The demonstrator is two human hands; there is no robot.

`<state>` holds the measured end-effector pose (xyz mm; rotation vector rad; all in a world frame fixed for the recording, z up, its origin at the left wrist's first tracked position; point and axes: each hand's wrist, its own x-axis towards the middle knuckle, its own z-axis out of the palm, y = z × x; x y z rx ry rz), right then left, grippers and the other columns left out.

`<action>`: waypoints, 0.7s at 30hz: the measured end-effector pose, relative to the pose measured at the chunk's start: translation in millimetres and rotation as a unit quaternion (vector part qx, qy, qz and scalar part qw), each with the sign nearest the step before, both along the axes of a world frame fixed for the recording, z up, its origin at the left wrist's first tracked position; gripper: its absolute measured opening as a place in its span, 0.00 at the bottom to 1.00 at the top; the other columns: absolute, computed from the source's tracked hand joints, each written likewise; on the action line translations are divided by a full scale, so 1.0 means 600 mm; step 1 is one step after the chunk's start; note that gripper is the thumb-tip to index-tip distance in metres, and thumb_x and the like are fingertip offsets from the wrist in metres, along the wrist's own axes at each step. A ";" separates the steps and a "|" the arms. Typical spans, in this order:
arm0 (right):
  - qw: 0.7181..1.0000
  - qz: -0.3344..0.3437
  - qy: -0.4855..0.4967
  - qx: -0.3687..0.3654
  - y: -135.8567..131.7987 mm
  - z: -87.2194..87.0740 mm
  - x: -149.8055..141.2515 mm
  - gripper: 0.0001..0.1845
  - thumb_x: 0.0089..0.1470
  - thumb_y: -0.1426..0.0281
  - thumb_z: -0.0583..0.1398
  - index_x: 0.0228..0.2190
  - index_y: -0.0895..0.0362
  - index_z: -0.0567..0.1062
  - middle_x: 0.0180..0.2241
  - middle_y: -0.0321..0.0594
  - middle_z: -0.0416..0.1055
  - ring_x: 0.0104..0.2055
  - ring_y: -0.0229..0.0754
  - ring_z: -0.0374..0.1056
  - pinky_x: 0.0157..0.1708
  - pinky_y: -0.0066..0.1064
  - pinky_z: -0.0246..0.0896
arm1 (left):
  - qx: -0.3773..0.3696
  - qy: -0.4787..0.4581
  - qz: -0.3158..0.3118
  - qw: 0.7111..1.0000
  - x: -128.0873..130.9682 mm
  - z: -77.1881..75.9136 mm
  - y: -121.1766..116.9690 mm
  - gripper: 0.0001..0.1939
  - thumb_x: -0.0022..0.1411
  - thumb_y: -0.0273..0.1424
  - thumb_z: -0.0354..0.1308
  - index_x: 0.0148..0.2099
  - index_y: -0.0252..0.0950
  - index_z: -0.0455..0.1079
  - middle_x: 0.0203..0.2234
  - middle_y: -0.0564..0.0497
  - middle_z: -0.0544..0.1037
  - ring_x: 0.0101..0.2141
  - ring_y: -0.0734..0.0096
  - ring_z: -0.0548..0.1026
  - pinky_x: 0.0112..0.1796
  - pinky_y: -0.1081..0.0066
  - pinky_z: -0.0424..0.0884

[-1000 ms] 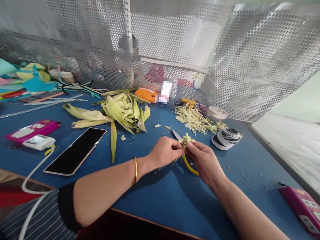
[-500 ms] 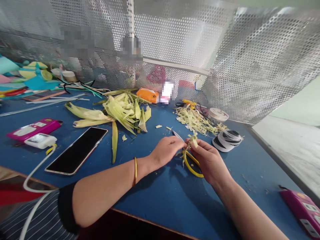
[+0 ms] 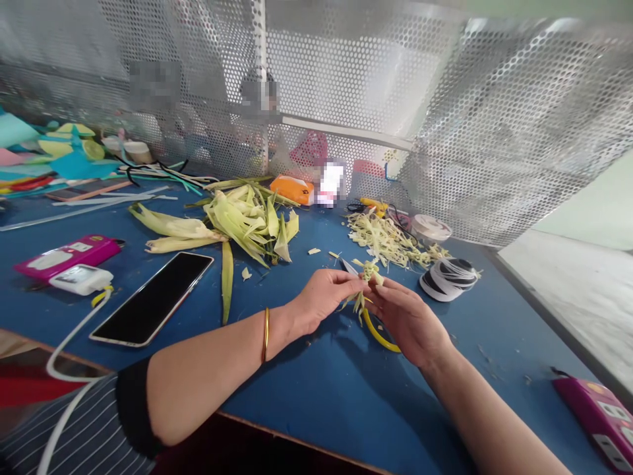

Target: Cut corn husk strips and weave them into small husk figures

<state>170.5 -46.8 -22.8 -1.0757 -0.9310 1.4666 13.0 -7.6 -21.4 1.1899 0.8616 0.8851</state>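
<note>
Between my two hands is a small bundle of pale green corn husk strips (image 3: 368,272), its frayed ends hanging below my fingers. My left hand (image 3: 326,297) is closed, pinching the bundle from the left. On the other side, my right hand (image 3: 413,316) has its thumb and fingertips on it too. Under the hands lies a pair of scissors with yellow handles (image 3: 383,338), the blades pointing away and partly covered. A heap of shredded husk strips (image 3: 378,237) is beyond my right hand. Whole corn husks (image 3: 242,218) are piled farther left.
A spool of white cord (image 3: 449,280) stands right of my hands, by a round tub (image 3: 431,228). To the left are a phone (image 3: 153,300) and a purple power strip (image 3: 69,256) with a white charger cable. Another power strip (image 3: 596,412) sits far right. Perforated metal screen (image 3: 346,79) borders the back.
The husk bundle has shifted slightly left and turned, its lower ends now hanging more to the left. My right fingers have moved a little left, beside it.
</note>
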 end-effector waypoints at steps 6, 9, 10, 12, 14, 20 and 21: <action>0.997 -0.066 -0.038 0.004 -0.004 0.003 -0.004 0.15 0.39 0.60 0.72 0.26 0.55 0.77 0.26 0.34 0.74 0.29 0.37 0.68 0.33 0.28 0.62 | 0.091 0.087 -0.034 0.991 0.002 -0.008 -0.004 0.12 0.54 0.37 0.61 0.29 0.31 0.77 0.20 0.54 0.71 0.24 0.77 0.62 0.28 0.73 0.58; 0.995 -0.071 -0.067 0.000 -0.002 0.002 -0.003 0.18 0.34 0.58 0.73 0.21 0.57 0.76 0.22 0.34 0.72 0.26 0.36 0.65 0.29 0.28 0.59 | 0.129 0.139 -0.042 0.981 0.002 -0.011 -0.006 0.12 0.55 0.35 0.60 0.28 0.32 0.76 0.18 0.56 0.68 0.23 0.78 0.60 0.26 0.74 0.55; 0.995 -0.068 -0.074 -0.001 -0.001 0.002 -0.002 0.20 0.33 0.57 0.74 0.20 0.58 0.75 0.21 0.35 0.71 0.25 0.36 0.65 0.29 0.28 0.59 | 0.131 0.146 -0.042 0.980 0.002 -0.011 -0.007 0.12 0.55 0.35 0.60 0.27 0.32 0.76 0.17 0.57 0.67 0.23 0.78 0.60 0.26 0.74 0.55; 0.995 -0.066 -0.081 -0.006 0.001 0.002 0.000 0.22 0.31 0.55 0.74 0.19 0.58 0.75 0.20 0.36 0.71 0.25 0.36 0.64 0.28 0.28 0.58 | 0.108 0.144 -0.045 0.983 0.002 -0.010 -0.007 0.11 0.55 0.35 0.60 0.26 0.32 0.76 0.17 0.57 0.67 0.22 0.79 0.60 0.26 0.74 0.56; 0.995 -0.070 -0.076 -0.010 0.003 0.001 0.001 0.23 0.30 0.54 0.74 0.19 0.58 0.75 0.20 0.36 0.71 0.24 0.36 0.64 0.28 0.29 0.58 | 0.052 0.123 -0.051 0.990 0.002 -0.008 -0.006 0.12 0.55 0.36 0.61 0.26 0.32 0.76 0.17 0.56 0.69 0.21 0.79 0.62 0.26 0.74 0.58; 0.995 -0.075 -0.065 0.006 0.002 -0.001 0.007 0.20 0.36 0.56 0.72 0.23 0.58 0.75 0.20 0.34 0.69 0.23 0.36 0.62 0.26 0.28 0.56 | -0.037 0.040 -0.054 0.997 0.001 -0.005 0.001 0.21 0.59 0.45 0.58 0.30 0.31 0.77 0.25 0.48 0.78 0.28 0.72 0.73 0.35 0.70 0.67; 0.995 -0.075 -0.068 0.007 0.002 -0.001 0.007 0.20 0.36 0.56 0.72 0.23 0.58 0.75 0.20 0.33 0.68 0.23 0.36 0.62 0.25 0.28 0.55 | -0.029 0.051 -0.063 0.996 0.000 -0.005 0.001 0.20 0.57 0.45 0.60 0.30 0.31 0.77 0.24 0.49 0.78 0.28 0.73 0.72 0.35 0.70 0.67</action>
